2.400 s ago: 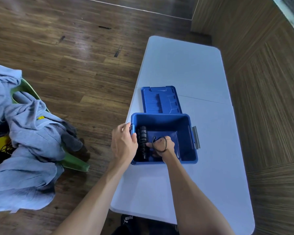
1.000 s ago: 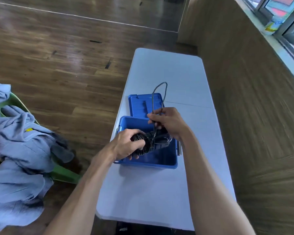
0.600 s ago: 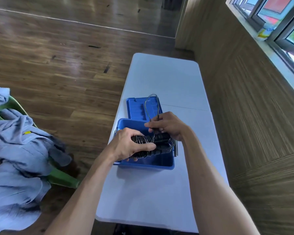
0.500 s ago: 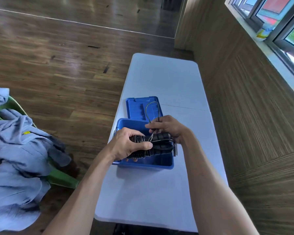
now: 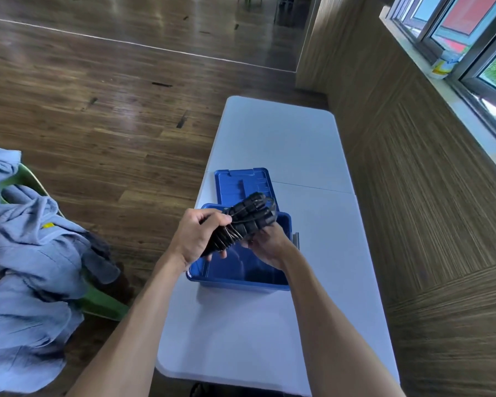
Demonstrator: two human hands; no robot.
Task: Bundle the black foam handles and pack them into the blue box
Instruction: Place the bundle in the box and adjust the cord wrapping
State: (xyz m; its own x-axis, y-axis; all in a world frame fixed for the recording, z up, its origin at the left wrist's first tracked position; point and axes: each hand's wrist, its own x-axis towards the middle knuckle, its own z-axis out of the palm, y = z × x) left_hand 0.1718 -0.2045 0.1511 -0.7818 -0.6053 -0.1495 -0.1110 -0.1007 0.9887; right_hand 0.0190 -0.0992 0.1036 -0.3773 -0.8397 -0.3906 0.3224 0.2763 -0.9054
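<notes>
Both hands hold the black foam handles (image 5: 246,219) in the air just above the open blue box (image 5: 241,279) on the surface (image 5: 269,339). The left hand (image 5: 196,239) is wrapped around the near end, while the right hand (image 5: 267,245) cups the bundle from below, fingers curled. The foam looks light, soft and squashy, so gripping around the middle should stop the pieces splaying.

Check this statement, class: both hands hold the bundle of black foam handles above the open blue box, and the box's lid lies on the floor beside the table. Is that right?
Not quite. In the head view the lid lies on the white table, just behind the blue box, not on the floor. The rest stands: the left hand and right hand hold the bundle above the open box.
</notes>
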